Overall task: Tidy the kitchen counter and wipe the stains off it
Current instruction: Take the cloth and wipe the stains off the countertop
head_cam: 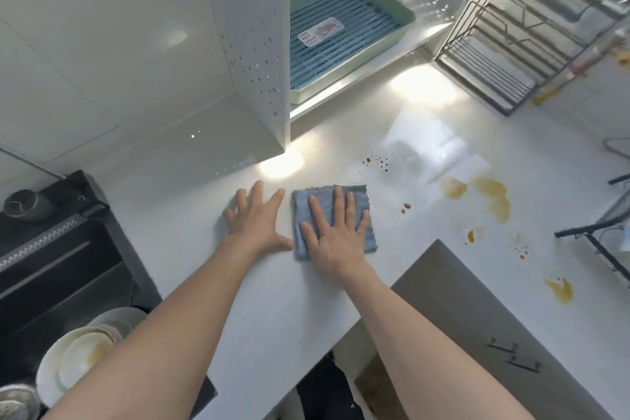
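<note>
A folded blue cloth (306,204) lies flat on the white counter (259,300). My right hand (335,235) presses on it with fingers spread. My left hand (255,216) rests flat on the bare counter just left of the cloth, fingers apart, holding nothing. Yellow-brown stains (491,198) spread to the right of the cloth, with small dark red drops (376,162) beyond it and another yellow stain (560,290) near the right front edge.
A green tray with a blue slatted mat (344,34) sits on a raised ledge behind. A wire rack (504,54) stands at the back right. Dirty white plates (81,351) lie in the dark sink at lower left. A perforated white panel (252,44) rises behind the hands.
</note>
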A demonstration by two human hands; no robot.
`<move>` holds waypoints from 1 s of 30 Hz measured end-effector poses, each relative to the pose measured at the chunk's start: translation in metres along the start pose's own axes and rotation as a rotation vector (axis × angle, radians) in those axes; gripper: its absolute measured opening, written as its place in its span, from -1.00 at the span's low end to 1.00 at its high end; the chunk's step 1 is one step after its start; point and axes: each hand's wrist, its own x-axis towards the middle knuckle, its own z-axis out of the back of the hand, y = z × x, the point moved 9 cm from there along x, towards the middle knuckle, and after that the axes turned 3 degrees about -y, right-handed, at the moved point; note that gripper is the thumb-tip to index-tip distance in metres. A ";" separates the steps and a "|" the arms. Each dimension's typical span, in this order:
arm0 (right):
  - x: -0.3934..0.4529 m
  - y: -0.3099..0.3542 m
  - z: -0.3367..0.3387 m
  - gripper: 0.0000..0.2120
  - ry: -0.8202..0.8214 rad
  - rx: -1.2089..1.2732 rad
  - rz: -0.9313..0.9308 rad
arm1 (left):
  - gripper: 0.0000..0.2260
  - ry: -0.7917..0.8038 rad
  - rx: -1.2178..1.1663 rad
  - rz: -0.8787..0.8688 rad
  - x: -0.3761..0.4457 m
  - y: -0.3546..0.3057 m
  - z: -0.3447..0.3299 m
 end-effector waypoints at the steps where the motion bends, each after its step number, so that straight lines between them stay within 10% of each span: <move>1: 0.012 0.005 0.004 -0.41 -0.011 -0.002 0.022 | -0.10 -0.015 -0.013 0.012 0.010 -0.003 0.007; 11: 0.095 0.002 0.036 -0.47 -0.108 0.086 -0.015 | -0.63 -0.167 -0.055 -0.052 0.053 -0.047 0.037; 30: 0.068 -0.075 0.051 -0.37 -0.058 0.109 -0.121 | -0.43 -0.011 0.024 -0.087 0.017 -0.097 -0.003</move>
